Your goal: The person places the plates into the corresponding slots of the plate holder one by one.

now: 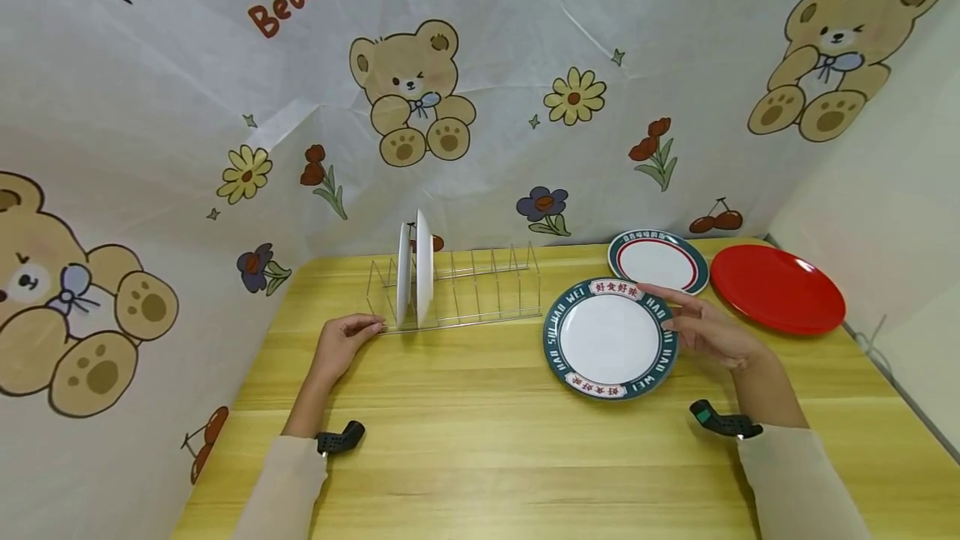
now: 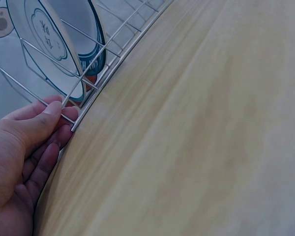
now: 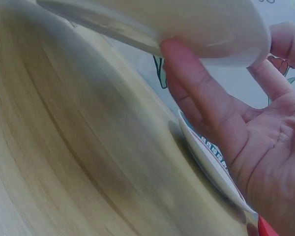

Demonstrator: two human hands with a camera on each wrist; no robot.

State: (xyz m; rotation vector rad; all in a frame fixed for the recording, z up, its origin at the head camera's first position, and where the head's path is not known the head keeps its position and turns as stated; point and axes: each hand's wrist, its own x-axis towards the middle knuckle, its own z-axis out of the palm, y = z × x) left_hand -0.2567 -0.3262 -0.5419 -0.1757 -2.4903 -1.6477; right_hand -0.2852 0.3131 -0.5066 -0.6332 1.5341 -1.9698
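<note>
With its fingertips and thumb, my left hand point(image 1: 343, 347) pinches the front left corner of a wire dish rack point(image 1: 487, 321). Two plates stand on edge in the rack's left slots: a white plate point(image 1: 424, 269) and, left of it, another plate point(image 1: 403, 273). The left wrist view shows a blue pattern on the nearer plate point(image 2: 46, 44). My right hand point(image 1: 708, 332) holds a dinner plate point(image 1: 611, 340) with a dark green lettered rim by its right edge. Seen from the right wrist, this plate's pale underside point(image 3: 216, 29) is raised over the table, with fingers against it.
Behind the held plate lies a smaller white plate point(image 1: 652, 261) with a dark rim and a red ring. A red plate point(image 1: 780, 288) lies right of it, on the wooden table point(image 1: 525, 457). A bear-print cloth point(image 1: 487, 40) hangs behind the table.
</note>
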